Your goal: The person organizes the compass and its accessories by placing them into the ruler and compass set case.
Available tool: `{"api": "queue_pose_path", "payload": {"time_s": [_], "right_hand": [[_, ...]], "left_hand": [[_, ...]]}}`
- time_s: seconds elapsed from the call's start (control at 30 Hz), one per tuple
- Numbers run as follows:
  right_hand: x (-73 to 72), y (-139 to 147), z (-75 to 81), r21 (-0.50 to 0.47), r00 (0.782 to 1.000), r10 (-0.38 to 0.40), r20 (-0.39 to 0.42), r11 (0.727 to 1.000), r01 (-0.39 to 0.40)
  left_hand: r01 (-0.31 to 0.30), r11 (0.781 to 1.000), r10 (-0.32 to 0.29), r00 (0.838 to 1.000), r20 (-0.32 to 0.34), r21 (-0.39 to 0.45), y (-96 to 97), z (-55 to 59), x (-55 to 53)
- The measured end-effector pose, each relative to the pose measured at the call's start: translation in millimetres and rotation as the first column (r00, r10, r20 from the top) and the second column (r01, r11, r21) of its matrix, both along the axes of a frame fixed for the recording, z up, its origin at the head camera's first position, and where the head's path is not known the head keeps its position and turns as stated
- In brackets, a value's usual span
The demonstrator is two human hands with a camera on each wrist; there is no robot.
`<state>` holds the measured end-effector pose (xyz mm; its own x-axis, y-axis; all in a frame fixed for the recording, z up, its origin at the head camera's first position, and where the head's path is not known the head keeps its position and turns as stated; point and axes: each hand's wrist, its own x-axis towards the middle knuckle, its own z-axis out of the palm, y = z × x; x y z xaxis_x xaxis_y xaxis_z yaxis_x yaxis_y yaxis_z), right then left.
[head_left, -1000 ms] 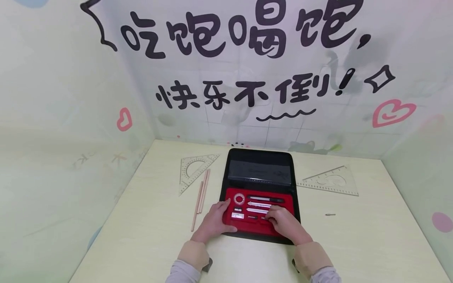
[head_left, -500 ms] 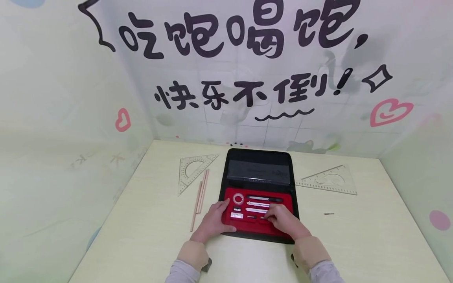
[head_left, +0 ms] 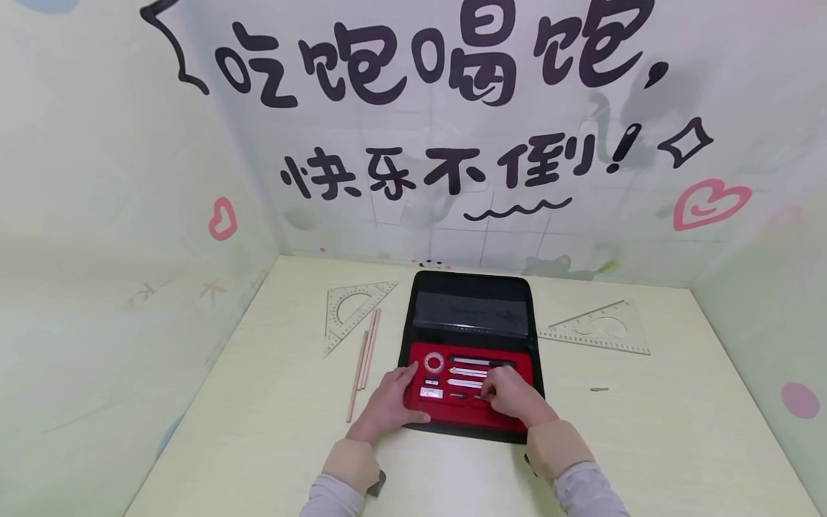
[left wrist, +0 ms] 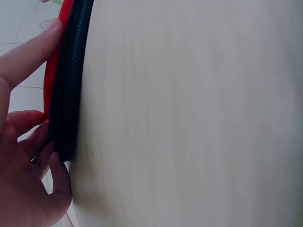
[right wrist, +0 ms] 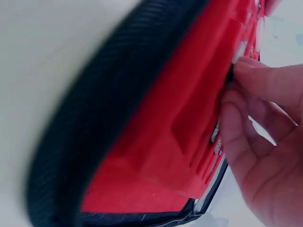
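Observation:
A black zip case [head_left: 474, 280] lies unfolded on the table, its near half filled by a red tray [head_left: 446, 413]. My left hand [head_left: 390, 402] holds the case's left edge; in the left wrist view its fingers [left wrist: 35, 52] wrap the zipped border. Over the tray's right part, my right hand [head_left: 513, 393] pinches a small dark piece [right wrist: 230, 73] at a slot. Its kind is mostly hidden by the fingertips. Around it sit silver compass parts [head_left: 466, 383], a round clear ring [head_left: 433, 362], a sharpener [head_left: 431, 382] and a white eraser [head_left: 431, 393].
Left of the case lie several wooden pencils [head_left: 363, 366] and a clear set square [head_left: 352, 309]. Another set square [head_left: 601, 329] lies to the right, against the case. A small metal piece [head_left: 599, 389] rests on the table further right. Printed walls surround the table.
My right hand shifts slightly while staying at the same slot, its fingers drawn in a little closer. The left hand keeps its place on the case. The head view drifts slightly.

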<state>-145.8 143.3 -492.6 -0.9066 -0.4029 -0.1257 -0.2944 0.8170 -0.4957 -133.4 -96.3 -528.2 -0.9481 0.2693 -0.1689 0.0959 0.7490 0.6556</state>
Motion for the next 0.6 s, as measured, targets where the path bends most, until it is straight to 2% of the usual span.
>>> {"api": "queue_pose_path", "payload": {"time_s": [0.13, 0.37, 0.6], "right_hand": [[-7.8, -3.6, 1.8, 0.041, 0.995, -0.054, 0.081, 0.998, 0.05], [-24.5, -14.1, 10.4, 0.159, 0.957, -0.142, 0.252, 0.982, 0.103], [-22.8, -4.8, 4.6, 0.088, 0.944, -0.156, 0.291, 0.987, 0.136]], "left_hand": [[-0.001, 1.0, 0.001, 1.0, 0.003, -0.002, -0.1, -1.8, 0.4], [-0.003, 1.0, 0.003, 1.0, -0.002, 0.003, 0.0, -4.0, -0.1], [0.005, 1.0, -0.005, 1.0, -0.014, 0.009, 0.8, -6.2, 0.0]]}}
